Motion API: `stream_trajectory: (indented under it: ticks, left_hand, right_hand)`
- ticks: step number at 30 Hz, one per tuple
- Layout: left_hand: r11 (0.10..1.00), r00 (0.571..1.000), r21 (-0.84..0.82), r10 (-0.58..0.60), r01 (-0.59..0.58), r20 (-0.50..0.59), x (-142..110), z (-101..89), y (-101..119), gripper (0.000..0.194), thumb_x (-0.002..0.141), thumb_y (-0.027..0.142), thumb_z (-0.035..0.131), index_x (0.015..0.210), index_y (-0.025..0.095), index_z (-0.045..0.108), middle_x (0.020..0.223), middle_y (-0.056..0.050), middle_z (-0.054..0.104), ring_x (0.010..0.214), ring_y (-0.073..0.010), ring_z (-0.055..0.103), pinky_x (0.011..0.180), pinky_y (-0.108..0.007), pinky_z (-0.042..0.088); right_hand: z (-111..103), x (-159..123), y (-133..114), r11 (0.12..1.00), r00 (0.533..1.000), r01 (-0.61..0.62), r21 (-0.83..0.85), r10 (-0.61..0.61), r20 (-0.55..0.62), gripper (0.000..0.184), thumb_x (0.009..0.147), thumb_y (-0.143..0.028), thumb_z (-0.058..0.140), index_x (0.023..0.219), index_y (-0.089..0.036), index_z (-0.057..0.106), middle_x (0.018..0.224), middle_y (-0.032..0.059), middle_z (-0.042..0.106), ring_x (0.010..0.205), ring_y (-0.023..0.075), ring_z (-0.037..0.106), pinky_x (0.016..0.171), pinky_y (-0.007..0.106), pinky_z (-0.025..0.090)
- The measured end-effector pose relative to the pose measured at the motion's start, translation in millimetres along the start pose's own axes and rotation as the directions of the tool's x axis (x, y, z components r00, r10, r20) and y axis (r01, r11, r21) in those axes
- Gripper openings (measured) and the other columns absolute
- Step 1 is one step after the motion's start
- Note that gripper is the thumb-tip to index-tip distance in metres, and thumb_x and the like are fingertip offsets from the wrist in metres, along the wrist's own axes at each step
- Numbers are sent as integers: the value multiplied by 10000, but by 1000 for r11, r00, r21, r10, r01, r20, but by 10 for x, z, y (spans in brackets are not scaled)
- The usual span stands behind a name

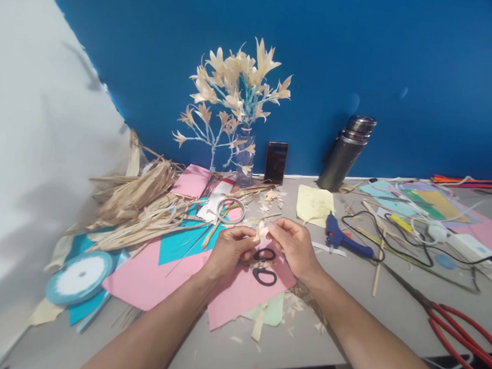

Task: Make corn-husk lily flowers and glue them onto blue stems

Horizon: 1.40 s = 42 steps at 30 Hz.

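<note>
Between my two hands is a small pale cream flower (262, 230), its petals like dried husk. My left hand (234, 244) pinches it from the left, thumb and fingertips together. From the right, the thumb and fingertips of my right hand (293, 245) close on its edge. Just below lie black-handled scissors (264, 276) on pink paper (237, 305), their blades hidden. Behind my hands rests a roll of tape (231, 210). Larger flowers of the same cream material (232, 74) stand on blue stems in a clear bottle (245, 151) by the wall.
Dried husks (144, 200) are heaped at left, near a blue ribbon spool (80, 274). On the right lie a blue glue gun (347, 239), its cord, red-handled shears (443, 316) and a power strip (477, 257). A phone (276, 161) and a flask (344, 155) lean against the wall.
</note>
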<state>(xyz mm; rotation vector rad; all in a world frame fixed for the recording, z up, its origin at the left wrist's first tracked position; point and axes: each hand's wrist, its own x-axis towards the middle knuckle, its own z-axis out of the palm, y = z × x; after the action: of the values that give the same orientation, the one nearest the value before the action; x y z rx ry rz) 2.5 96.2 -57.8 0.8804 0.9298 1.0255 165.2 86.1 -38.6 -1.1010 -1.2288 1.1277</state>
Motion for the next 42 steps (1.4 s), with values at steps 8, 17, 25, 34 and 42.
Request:
stream_trajectory:
  ticks: [8, 17, 25, 34, 42]
  left_hand:
    - [988, 991, 120, 111, -102, -74, 4, 24, 63, 177, 633, 267, 796, 698, 150, 680, 417, 53, 482, 387, -73, 397, 403, -200, 309]
    - [975, 983, 155, 173, -162, -61, -85, 123, 153, 141, 633, 263, 742, 658, 138, 682, 435, 52, 463, 396, -61, 357, 425, -217, 239]
    - [963, 981, 195, 192, -184, -22, -52, 85, 125, 136, 638, 262, 745, 640, 147, 672, 459, 46, 479, 402, -69, 389, 426, -222, 267]
    - [994, 994, 81, 85, -79, -74, -26, 72, 94, 185, 616, 257, 800, 683, 155, 660, 400, 65, 452, 375, -61, 359, 421, -209, 235]
    - [998, 995, 7, 68, -68, -70, 57, -26, 40, 283, 627, 326, 843, 745, 171, 638, 395, 70, 467, 349, -58, 330, 395, -203, 214]
  right_hand:
    - [-30, 53, 120, 987, 999, 11, 160, -4, -43, 383, 894, -558, 647, 832, -180, 671, 721, 8, 644, 489, 81, 417, 435, 221, 272]
    - [-54, 27, 57, 971, 981, 188, -146, -178, 78, 172, 834, -362, 692, 836, -192, 665, 845, 29, 650, 787, 177, 589, 686, 273, 451]
    - [-94, 80, 125, 982, 987, 158, -101, -158, 7, 233, 858, -414, 690, 793, -192, 662, 794, 28, 663, 741, 174, 589, 683, 282, 456]
    - [-113, 130, 111, 997, 989, 63, 53, -55, -135, 453, 894, -609, 605, 702, -199, 589, 622, -6, 595, 472, 94, 407, 438, 232, 294]
    - [-142, 156, 187, 989, 985, 20, -146, -45, -169, 342, 828, -509, 684, 740, -179, 696, 693, 32, 675, 650, 170, 581, 602, 277, 455]
